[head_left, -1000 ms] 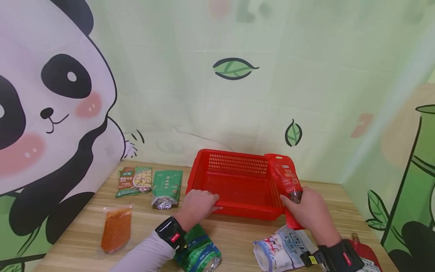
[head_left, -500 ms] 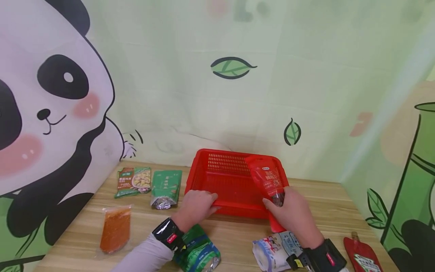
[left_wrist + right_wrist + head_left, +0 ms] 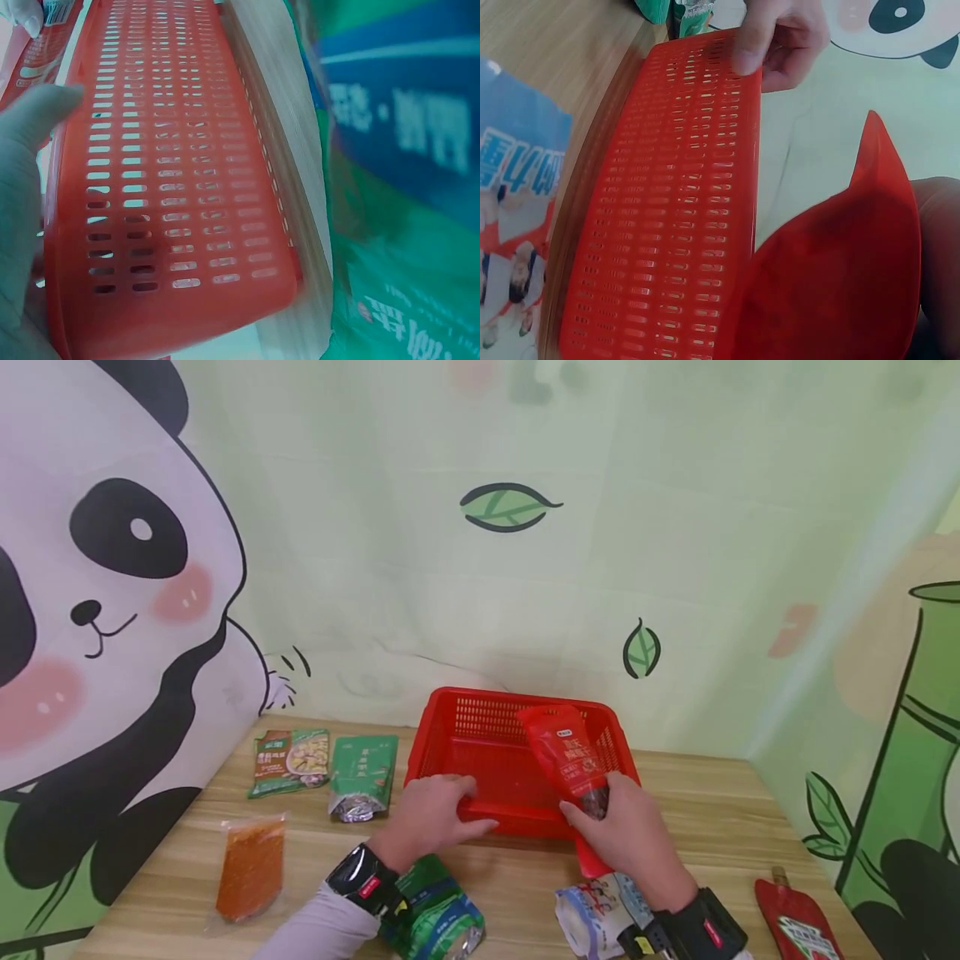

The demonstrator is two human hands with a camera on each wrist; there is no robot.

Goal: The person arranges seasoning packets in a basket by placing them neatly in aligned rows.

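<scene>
My right hand (image 3: 628,827) grips the lower part of a red dried-chili pouch (image 3: 564,752), which is tilted over the right half of a red plastic basket (image 3: 517,820). In the right wrist view the pouch's back (image 3: 832,277) stands beside the basket's slotted wall (image 3: 660,202). My left hand (image 3: 431,818) is at the basket's front rim, thumb outside and spread away from the fingers, which reach over the rim. The left wrist view shows that thumb (image 3: 45,112) near the rim. Below my left wrist lies a green and blue pouch (image 3: 442,914); below the right, a white and blue pouch (image 3: 600,914).
On the wooden table (image 3: 315,877) at left lie a green and brown packet (image 3: 288,762), a green pouch (image 3: 363,777) and a clear bag of orange filling (image 3: 251,868). A red spouted ketchup pouch (image 3: 798,918) lies at right. A panda-printed curtain (image 3: 375,568) hangs behind.
My right hand has carried the chili pouch left, from the basket's right edge to over its inside. My left thumb has spread away from the fingers at the rim.
</scene>
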